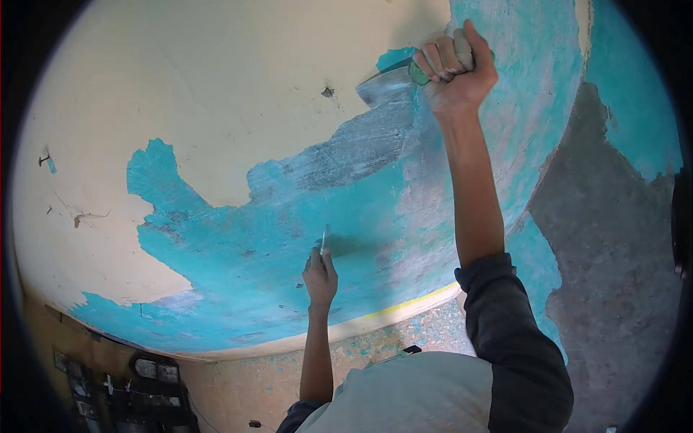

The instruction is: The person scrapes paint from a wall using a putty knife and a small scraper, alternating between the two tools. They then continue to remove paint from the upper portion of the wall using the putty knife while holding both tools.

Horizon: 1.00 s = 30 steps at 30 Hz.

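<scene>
I am looking up at a ceiling with peeling cream paint (238, 94) over a turquoise layer (289, 245). My right hand (455, 68) is raised and shut on the green handle of a wide metal scraper (386, 86). The blade lies flat on the surface at the edge of the cream paint. My left hand (320, 274) is lower. It pinches a small thin blade (323, 240) whose tip touches the turquoise area. Dark sleeves are pushed up on both arms.
Bare grey plaster (613, 252) shows on the right. A yellow line (411, 303) runs along the ceiling's edge above a speckled wall. A dark switch panel (144, 390) is on the wall at the lower left. Small chips mark the cream paint at the left.
</scene>
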Each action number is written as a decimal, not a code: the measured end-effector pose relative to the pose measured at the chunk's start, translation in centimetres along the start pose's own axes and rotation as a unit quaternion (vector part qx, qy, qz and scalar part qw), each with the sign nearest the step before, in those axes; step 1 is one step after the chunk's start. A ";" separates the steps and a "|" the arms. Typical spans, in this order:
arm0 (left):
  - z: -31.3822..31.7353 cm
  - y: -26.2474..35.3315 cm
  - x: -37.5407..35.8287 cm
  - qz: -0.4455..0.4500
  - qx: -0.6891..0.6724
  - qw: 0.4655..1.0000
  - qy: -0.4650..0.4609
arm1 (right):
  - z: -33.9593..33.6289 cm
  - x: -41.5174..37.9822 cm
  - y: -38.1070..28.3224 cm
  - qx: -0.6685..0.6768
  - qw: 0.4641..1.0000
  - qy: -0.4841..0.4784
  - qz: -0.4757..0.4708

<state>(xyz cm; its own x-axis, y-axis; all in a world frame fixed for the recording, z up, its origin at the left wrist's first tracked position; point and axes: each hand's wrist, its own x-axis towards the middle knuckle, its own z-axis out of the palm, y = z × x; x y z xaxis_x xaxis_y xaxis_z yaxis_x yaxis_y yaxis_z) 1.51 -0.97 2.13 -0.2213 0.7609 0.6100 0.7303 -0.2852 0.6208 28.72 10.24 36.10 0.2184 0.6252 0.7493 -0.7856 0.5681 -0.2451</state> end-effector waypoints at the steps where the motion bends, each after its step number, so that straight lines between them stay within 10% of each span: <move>1: 0.2 -0.3 -0.1 0.018 0.003 1.000 0.011 | -0.9 0.6 -0.7 0.023 0.998 -0.050 -0.006; 6: 0.5 -0.6 -0.1 0.022 -0.004 0.999 0.024 | -2.4 2.4 -1.9 0.077 0.974 -0.209 -0.030; 28: 0.1 -0.7 -0.2 0.006 -0.014 1.000 0.004 | 1.2 4.4 -3.2 -0.001 0.991 -0.130 0.019; 30: 0.0 -0.5 -0.1 0.004 -0.015 1.000 0.005 | 1.6 2.8 -1.1 -0.120 0.953 -0.273 0.055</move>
<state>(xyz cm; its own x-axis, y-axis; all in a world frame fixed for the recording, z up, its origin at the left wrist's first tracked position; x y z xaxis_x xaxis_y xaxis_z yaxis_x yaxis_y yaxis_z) 1.17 -0.89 1.74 -0.2223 0.7533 0.6189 0.7116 -0.3086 0.6312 29.25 10.55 39.48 -0.2426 0.3535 0.9034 -0.6164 0.6629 -0.4250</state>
